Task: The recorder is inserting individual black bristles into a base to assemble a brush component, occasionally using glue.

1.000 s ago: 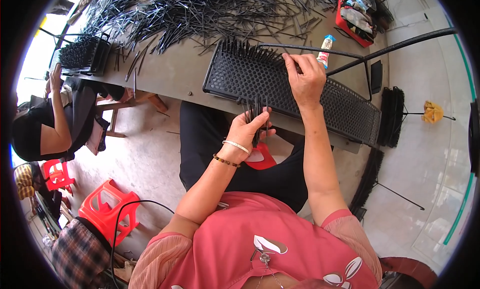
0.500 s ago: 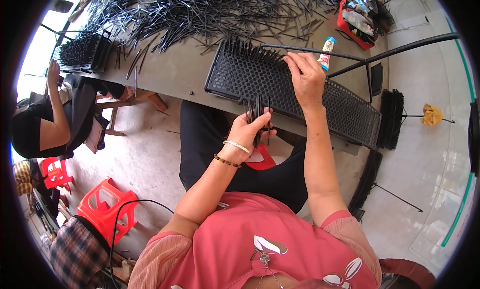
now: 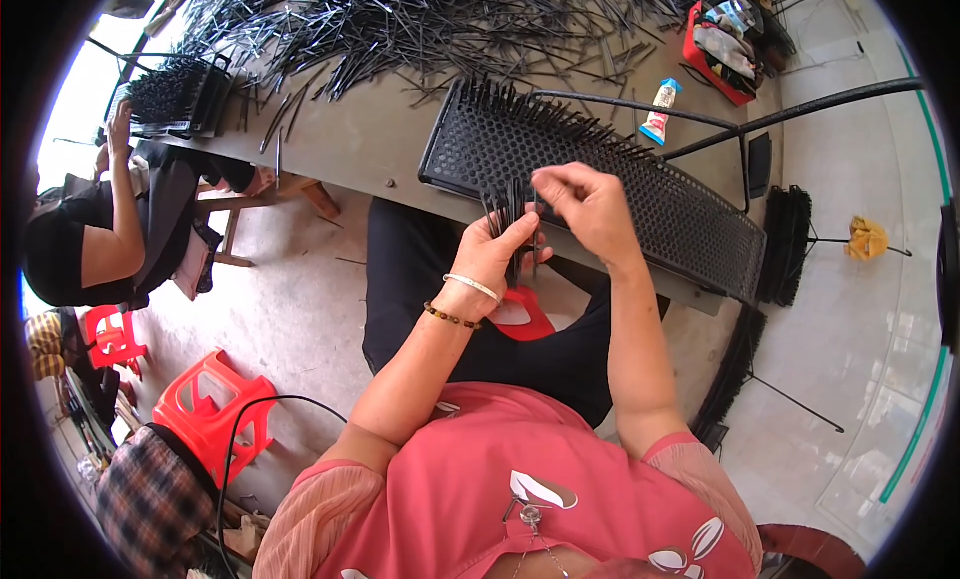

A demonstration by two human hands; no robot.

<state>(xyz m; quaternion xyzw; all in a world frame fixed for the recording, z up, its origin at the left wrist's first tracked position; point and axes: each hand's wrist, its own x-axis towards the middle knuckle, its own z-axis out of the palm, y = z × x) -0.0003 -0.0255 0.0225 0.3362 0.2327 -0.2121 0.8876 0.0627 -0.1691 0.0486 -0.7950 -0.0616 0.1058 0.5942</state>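
Observation:
My left hand [image 3: 487, 254] is closed round a bundle of thin black strips [image 3: 507, 211], their tops sticking up above the thumb. One strip stands a little apart on the bundle's right. Close to that strip's top, my right hand [image 3: 597, 217] has thumb and fingertips drawn together; whether they grip it I cannot make out. Just beyond both hands, a long black perforated panel [image 3: 690, 214] lies slantwise at the table's near edge. Black strips [image 3: 545, 112] stand in its holes along the far side, from the left end to about the middle.
Loose black strips [image 3: 350, 29] heap across the far table [image 3: 390, 129]. A metal bar [image 3: 800, 109] runs over the panel. A wrapped snack [image 3: 660, 111] and a red box [image 3: 715, 69] lie right. At far left, another person [image 3: 100, 249] sits near a strip-filled panel [image 3: 175, 99]. Red stools [image 3: 215, 414] stand left.
My right hand has come back from the panel's far row, toward me and left, to the bundle. My left hand has barely moved and keeps hold of the strips.

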